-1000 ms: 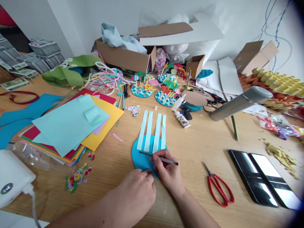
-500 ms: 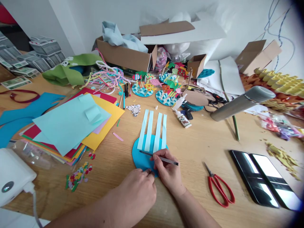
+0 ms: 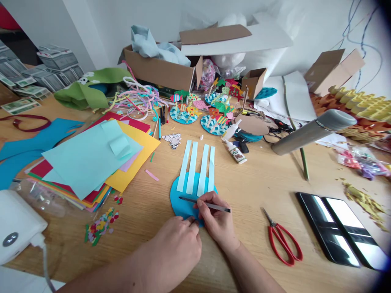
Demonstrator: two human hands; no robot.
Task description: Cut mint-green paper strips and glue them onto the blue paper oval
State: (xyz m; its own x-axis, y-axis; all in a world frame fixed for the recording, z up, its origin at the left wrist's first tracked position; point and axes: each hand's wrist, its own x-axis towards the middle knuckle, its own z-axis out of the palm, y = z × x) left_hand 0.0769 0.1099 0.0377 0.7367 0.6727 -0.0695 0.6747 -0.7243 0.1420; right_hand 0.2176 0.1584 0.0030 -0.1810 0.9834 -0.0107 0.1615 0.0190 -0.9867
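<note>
A round blue disc (image 3: 180, 205) lies on the wooden table in front of me. Several pale blue paper strips (image 3: 192, 171) stretch side by side from its upper part onto the table beyond. My right hand (image 3: 215, 215) grips a slim dark pen (image 3: 191, 200) between thumb and fingers, its tip pointing left over the disc just below the strips. With fingers curled, my left hand (image 3: 180, 240) is closed at the disc's near edge; its fingertips are partly hidden.
Red-handled scissors (image 3: 284, 242) and two black phones (image 3: 328, 226) lie at right, near a grey flask (image 3: 311, 132). Glue bottles (image 3: 236, 152) and fish-decorated discs (image 3: 183, 116) stand farther back. Coloured paper sheets (image 3: 82, 158) and paper bits (image 3: 100, 228) are at left.
The pen tip has shifted slightly toward me, a little farther below the strips. My left hand stays at the disc's near edge.
</note>
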